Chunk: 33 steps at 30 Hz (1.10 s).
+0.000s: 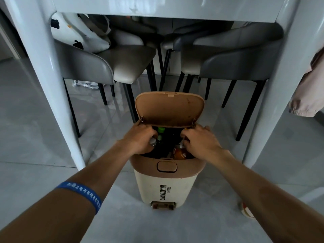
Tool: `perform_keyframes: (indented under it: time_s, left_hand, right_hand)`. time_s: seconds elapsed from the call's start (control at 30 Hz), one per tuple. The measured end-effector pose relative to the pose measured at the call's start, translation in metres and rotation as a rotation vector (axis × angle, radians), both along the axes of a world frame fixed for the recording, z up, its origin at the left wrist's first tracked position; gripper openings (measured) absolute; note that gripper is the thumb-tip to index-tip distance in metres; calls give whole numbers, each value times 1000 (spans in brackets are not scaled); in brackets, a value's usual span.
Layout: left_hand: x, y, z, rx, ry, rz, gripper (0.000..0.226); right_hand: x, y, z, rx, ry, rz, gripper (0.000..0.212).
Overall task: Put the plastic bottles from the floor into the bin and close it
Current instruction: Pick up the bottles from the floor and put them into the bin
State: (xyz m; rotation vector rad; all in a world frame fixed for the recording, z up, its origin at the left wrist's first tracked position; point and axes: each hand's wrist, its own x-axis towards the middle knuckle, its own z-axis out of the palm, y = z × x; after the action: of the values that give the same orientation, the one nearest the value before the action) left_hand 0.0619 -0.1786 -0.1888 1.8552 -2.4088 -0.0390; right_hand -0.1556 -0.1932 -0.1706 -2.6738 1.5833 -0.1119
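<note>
A cream bin point(164, 186) with a tan rim stands on the floor, its tan lid point(169, 109) tipped up and open. Inside it are several bottles, among them a green-capped one point(161, 129) and an orange one point(178, 153). My left hand point(140, 139) reaches into the left side of the opening, fingers wrapped round a grey-capped bottle point(152, 142). My right hand point(201, 142) is over the right side, with its fingers curled on the top of the orange bottle. The bottles' lower parts are hidden in the dark interior.
White table legs point(57, 102) flank the bin, with grey chairs point(105, 67) on black legs behind it. A pink cloth point(305, 102) hangs at the right. A small orange-and-white object point(247, 210) lies on the floor under my right forearm. The bin has a foot pedal point(162, 206).
</note>
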Motion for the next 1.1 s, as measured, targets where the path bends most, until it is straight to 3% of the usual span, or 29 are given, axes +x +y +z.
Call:
perform_keyframes:
  time_s: [0.1,0.23,0.37,0.5,0.7,0.8,0.97,1.1]
  left_hand:
    - [0,-1,-3,35,-4,3,19]
    - [1,-3,-5,71,52,31,17]
    - [5,-2,-7,82,109,144,20]
    - [7,0,-5,102,150,118,20]
    - [12,-8,16,15,156,109,26]
    - [6,-3,8,63,104,108,14]
    - [-7,-3,10,72,24,122,33]
    - [-37,-3,28,-9,165,64,34]
  right_hand:
    - [4,-12,1,-21,66,92,32]
    - [26,-26,-5,52,411,245,32]
    - [53,-39,-20,151,673,113,40]
    - [62,-47,-26,83,744,67,34]
    - [42,-45,10,-148,524,114,14]
    - [29,-48,-7,-66,443,136,29]
    - [-3,-38,-7,-34,70,155,55]
    - [-47,-6,-2,-229,-286,112,38]
